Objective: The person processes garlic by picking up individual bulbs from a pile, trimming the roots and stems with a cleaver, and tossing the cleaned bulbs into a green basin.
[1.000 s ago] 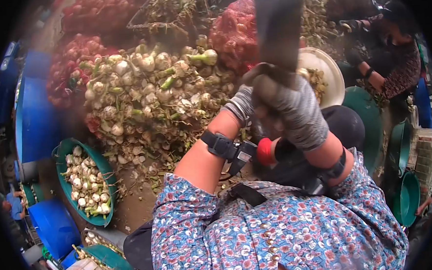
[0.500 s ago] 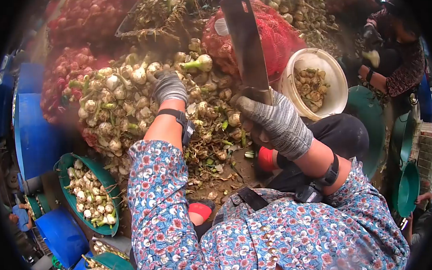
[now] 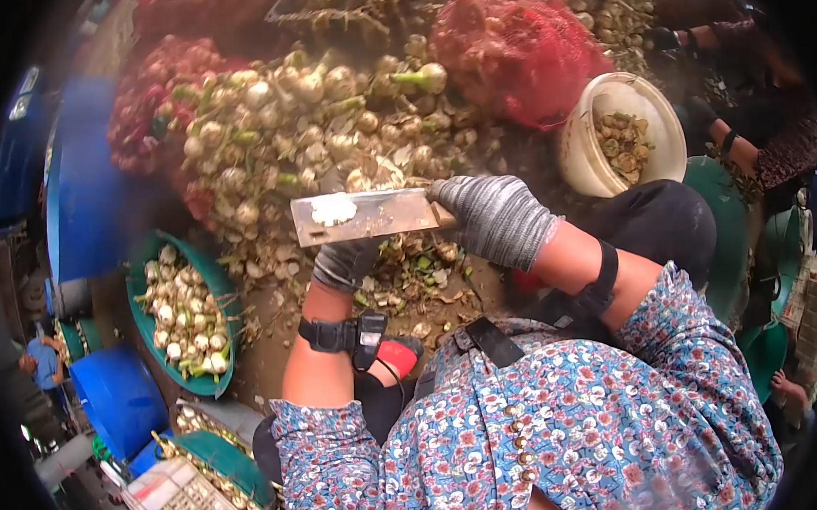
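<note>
My right hand (image 3: 499,218), in a grey knitted glove, is closed round the handle of a cleaver (image 3: 379,224). The broad blade lies roughly level, pointing left, with a white scrap of peel (image 3: 332,209) stuck on it. Directly under the blade is my gloved left hand (image 3: 346,263), its fingers mostly hidden by the steel. A garlic bulb (image 3: 378,173) shows just past the blade's upper edge, seemingly in that hand. Beyond both hands spreads a heap of garlic bulbs (image 3: 281,123), some with green stems.
A white bucket (image 3: 576,145) of trimmed pieces stands at right, beside a red mesh sack (image 3: 518,51). At left are a green basin (image 3: 143,297) of cleaned garlic and blue tubs (image 3: 116,400). Another person (image 3: 743,108) sits at far right.
My left hand has drawn back from the heap toward my body. My right hand has swung the cleaver down from upright to level, over the left hand.
</note>
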Available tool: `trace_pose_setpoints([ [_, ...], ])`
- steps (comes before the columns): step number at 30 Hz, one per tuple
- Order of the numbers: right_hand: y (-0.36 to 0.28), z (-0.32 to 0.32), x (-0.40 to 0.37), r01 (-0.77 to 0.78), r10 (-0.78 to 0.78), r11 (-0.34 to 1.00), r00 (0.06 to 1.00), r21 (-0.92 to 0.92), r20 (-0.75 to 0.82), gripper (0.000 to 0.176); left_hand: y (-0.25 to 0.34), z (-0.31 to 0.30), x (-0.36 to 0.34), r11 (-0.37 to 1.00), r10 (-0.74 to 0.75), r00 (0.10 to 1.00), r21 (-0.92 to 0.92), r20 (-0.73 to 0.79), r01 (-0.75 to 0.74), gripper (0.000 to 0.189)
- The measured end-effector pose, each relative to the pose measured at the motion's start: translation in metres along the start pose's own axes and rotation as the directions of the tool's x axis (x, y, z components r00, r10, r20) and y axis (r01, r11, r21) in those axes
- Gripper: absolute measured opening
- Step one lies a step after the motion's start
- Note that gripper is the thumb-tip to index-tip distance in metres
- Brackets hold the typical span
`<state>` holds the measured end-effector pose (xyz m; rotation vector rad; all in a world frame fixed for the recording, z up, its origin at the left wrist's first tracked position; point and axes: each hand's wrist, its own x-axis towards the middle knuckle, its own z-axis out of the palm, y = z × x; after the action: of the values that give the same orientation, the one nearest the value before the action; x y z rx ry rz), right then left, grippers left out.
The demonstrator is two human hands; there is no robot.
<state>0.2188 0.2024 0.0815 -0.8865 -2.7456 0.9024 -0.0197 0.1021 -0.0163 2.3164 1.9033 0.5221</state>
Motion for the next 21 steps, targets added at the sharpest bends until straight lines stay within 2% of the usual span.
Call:
trace_pose_setpoints([
  [1,-0.010,0.002,0.001,-0.008,0.010,1.000,0.998,-0.028,0.061,0.025,0.001,0.005,-0.021,0.997,0.074,0.985,-0.003,-0.156,-0.075,0.046],
  [2,-0.017,0.005,0.003,-0.004,0.011,0.999,0.989,-0.047,0.148,0.026,0.000,0.014,-0.039,0.998,0.068,0.973,0.016,-0.221,-0.066,0.046],
  [3,-0.020,0.012,0.002,0.052,-0.048,0.998,0.989,-0.030,0.141,0.026,0.000,0.023,-0.055,0.998,0.062,0.956,0.033,-0.286,-0.055,0.046],
  [4,-0.026,0.020,0.001,0.111,-0.109,0.994,0.985,-0.014,0.131,0.026,-0.006,0.026,-0.082,0.989,-0.097,0.984,-0.124,-0.148,0.079,0.046],
  [5,-0.038,0.016,0.001,0.106,-0.093,0.993,0.974,-0.050,0.207,0.027,-0.005,0.019,-0.098,0.939,-0.234,0.972,-0.258,0.009,0.229,0.046],
  [10,-0.068,0.033,0.001,0.206,-0.184,0.978,0.929,-0.034,0.320,0.028,0.040,-0.050,-0.113,0.780,-0.476,0.877,-0.495,-0.070,0.383,0.048],
  [12,-0.073,0.042,0.002,0.220,-0.197,0.975,0.928,-0.040,0.316,0.027,0.041,-0.048,-0.131,0.859,-0.437,0.890,-0.356,-0.133,0.369,0.048],
  [13,-0.074,0.044,0.003,0.219,-0.190,0.974,0.923,-0.050,0.335,0.028,0.031,-0.030,-0.150,0.935,-0.345,0.923,-0.150,-0.168,0.322,0.047],
  [16,-0.065,0.056,0.009,0.205,-0.176,0.976,0.937,-0.068,0.301,0.029,0.030,-0.022,-0.152,0.971,-0.234,0.945,-0.015,-0.228,0.237,0.040],
  [17,-0.060,0.062,0.008,0.225,-0.206,0.973,0.947,-0.053,0.246,0.028,0.032,-0.018,-0.150,0.941,-0.329,0.918,-0.166,-0.223,0.297,0.040],
  [18,-0.054,0.065,0.009,0.122,-0.104,0.991,0.964,-0.061,0.244,0.027,0.030,-0.016,-0.147,0.929,-0.345,0.912,-0.219,-0.221,0.299,0.050],
  [19,-0.046,0.065,0.014,0.021,-0.003,0.997,0.970,-0.070,0.241,0.026,0.042,-0.030,-0.132,0.805,-0.473,0.867,-0.476,-0.157,0.353,0.060],
  [20,-0.036,0.065,0.022,-0.077,0.093,0.994,0.967,-0.077,0.238,0.025,0.059,-0.046,-0.112,0.438,-0.648,0.761,-0.824,-0.013,0.359,0.071],
  [21,-0.006,0.066,0.037,-0.217,0.238,0.970,0.944,-0.112,0.229,0.024,0.074,-0.060,-0.101,0.236,-0.718,0.694,-0.920,0.051,0.313,0.082],
])
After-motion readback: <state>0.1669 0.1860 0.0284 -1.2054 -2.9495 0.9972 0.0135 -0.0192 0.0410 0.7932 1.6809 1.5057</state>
